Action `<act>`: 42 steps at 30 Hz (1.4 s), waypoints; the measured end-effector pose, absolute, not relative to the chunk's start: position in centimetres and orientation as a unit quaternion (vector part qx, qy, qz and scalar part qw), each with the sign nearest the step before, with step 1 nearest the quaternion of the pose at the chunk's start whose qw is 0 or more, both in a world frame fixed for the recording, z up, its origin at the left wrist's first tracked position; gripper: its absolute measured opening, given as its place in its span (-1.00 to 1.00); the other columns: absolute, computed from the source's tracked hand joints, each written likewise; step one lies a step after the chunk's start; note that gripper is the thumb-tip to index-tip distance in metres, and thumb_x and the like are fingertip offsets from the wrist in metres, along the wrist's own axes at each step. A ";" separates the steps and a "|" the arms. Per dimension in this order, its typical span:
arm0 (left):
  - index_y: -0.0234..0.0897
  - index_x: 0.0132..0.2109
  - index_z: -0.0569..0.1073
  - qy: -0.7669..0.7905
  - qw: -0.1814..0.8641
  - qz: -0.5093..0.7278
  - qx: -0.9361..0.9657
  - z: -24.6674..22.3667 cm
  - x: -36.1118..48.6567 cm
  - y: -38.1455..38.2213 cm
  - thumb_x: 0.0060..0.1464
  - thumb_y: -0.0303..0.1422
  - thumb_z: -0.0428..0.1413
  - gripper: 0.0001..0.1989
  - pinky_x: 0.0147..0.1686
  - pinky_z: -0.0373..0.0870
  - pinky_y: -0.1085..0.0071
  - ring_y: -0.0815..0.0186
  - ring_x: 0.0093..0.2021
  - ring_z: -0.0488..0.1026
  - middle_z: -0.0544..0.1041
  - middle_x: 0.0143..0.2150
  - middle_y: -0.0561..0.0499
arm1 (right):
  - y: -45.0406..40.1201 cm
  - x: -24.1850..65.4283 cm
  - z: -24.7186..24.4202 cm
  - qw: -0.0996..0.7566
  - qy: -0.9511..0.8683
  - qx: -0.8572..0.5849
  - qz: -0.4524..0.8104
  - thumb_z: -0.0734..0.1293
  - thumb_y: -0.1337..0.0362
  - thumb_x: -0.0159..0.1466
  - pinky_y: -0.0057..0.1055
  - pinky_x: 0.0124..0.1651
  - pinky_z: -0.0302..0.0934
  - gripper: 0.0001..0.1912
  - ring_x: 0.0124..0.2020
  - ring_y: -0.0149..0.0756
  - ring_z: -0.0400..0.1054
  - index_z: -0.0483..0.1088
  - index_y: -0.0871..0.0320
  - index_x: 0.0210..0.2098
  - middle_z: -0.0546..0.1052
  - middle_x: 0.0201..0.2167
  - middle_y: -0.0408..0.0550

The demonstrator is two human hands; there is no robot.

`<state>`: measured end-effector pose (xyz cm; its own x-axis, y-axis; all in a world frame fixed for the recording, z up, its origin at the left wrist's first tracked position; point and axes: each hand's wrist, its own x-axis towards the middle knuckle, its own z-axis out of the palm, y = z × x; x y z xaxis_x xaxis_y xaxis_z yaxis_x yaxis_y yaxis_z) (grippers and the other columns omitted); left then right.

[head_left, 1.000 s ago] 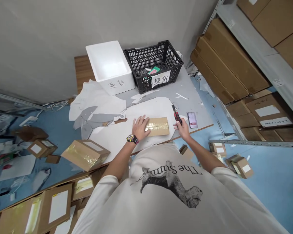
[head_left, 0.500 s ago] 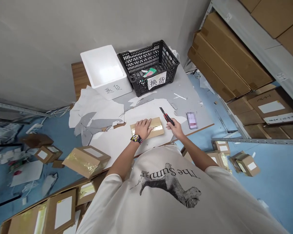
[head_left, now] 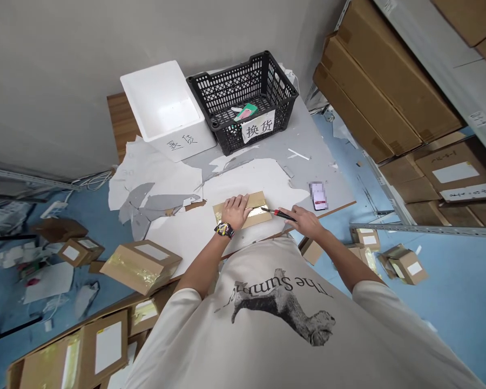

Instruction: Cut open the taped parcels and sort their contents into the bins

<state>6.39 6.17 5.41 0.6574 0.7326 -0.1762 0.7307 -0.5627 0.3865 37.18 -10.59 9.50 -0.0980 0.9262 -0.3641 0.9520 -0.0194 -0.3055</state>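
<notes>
A small cardboard box [head_left: 259,218] with shiny clear tape along its top lies on the white sheet covering the table. My left hand [head_left: 234,212], with a watch at its wrist, grips the box's left part from above, fingers reaching over the far edge. In my right hand [head_left: 303,220] is a red-and-black box cutter [head_left: 282,215], held closed in the fingers. Its blade points left and lies at the taped seam near the right end of the box. How deep the tip sits cannot be made out.
A white foam box [head_left: 162,108] and a black plastic crate [head_left: 243,97] stand at the table's back. A phone [head_left: 318,195] lies to the right. Taped cartons [head_left: 141,265] sit at lower left; shelving with large boxes [head_left: 389,81] flanks the right side.
My right hand has lowered the box cutter and turned its blade leftward, from upright beside the box onto the taped seam. My left hand stays on the box.
</notes>
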 end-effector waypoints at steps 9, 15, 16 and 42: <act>-0.20 0.69 0.28 0.413 0.209 0.009 0.886 5.5 6.4 5.8 0.58 0.00 -0.14 -0.26 0.50 0.17 -0.17 -0.25 0.47 0.36 0.47 0.53 -0.34 | -9.6 35.1 9.1 0.094 0.709 0.684 -0.143 0.11 0.03 0.69 -0.21 -0.01 0.25 -0.34 0.09 0.15 0.36 0.16 -0.11 0.72 0.55 0.12 0.28; -0.21 0.69 0.28 0.413 0.209 0.017 0.886 5.0 6.4 6.1 0.59 -0.01 -0.14 -0.28 0.50 0.17 -0.15 -0.24 0.47 0.36 0.46 0.53 -0.34 | -10.2 32.8 8.0 0.108 0.664 0.727 -0.141 0.07 0.04 0.70 -0.22 -0.03 0.27 -0.33 0.01 0.09 0.45 0.10 -0.09 0.74 0.56 0.11 0.27; -0.22 0.69 0.28 0.416 0.210 0.019 0.885 5.0 6.5 6.1 0.59 -0.01 -0.16 -0.27 0.49 0.18 -0.15 -0.24 0.47 0.36 0.46 0.53 -0.35 | -9.8 32.3 7.9 0.106 0.659 0.730 -0.144 0.06 0.03 0.70 -0.22 -0.02 0.28 -0.33 0.02 0.08 0.46 0.08 -0.09 0.74 0.56 0.13 0.27; -0.18 0.54 0.44 0.357 0.229 0.070 0.903 5.2 8.4 1.9 0.44 -0.01 0.19 -0.33 0.65 -0.02 -0.24 -0.22 0.54 0.30 0.43 0.54 -0.30 | -11.5 35.8 6.9 -0.353 0.340 0.725 -0.484 0.37 -0.40 0.33 -0.32 -0.49 0.34 -0.20 -0.56 -0.29 0.33 0.60 0.12 0.22 0.62 -0.40 -0.11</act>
<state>8.37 1.86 5.18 0.7352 0.6769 -0.0371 0.6130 -0.6404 0.4628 35.79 -11.52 6.95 0.3000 0.8344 -0.4624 0.1507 -0.5201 -0.8407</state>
